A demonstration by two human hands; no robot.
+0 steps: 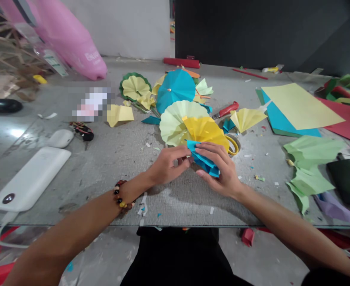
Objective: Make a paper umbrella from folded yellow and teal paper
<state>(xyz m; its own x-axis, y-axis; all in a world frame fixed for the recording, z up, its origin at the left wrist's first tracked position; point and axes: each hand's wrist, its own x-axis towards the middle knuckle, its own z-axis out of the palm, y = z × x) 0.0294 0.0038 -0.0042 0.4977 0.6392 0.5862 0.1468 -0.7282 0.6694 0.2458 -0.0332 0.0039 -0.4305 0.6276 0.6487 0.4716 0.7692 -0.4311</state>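
Observation:
A piece of blue pleated paper (206,161) is between my two hands, low over the near middle of the table. My right hand (219,169) wraps around it, fingers over the top and thumb below. With thumb and fingertips closed, my left hand (175,163) pinches its left end. Just beyond my fingers lie a yellow fan-folded paper (206,131) and a pale green scalloped paper round (175,121). Behind them is a blue paper round (176,90) with a small tip at its centre. A roll of yellow tape (233,145) sits beside my right hand, partly hidden.
A red-handled cutter (227,110) and a light yellow paper fan (248,119) lie ahead to the right. Coloured sheets (306,107) and crumpled green paper (313,159) are at the right. A white power bank (31,178) and a pink bottle (70,39) occupy the left.

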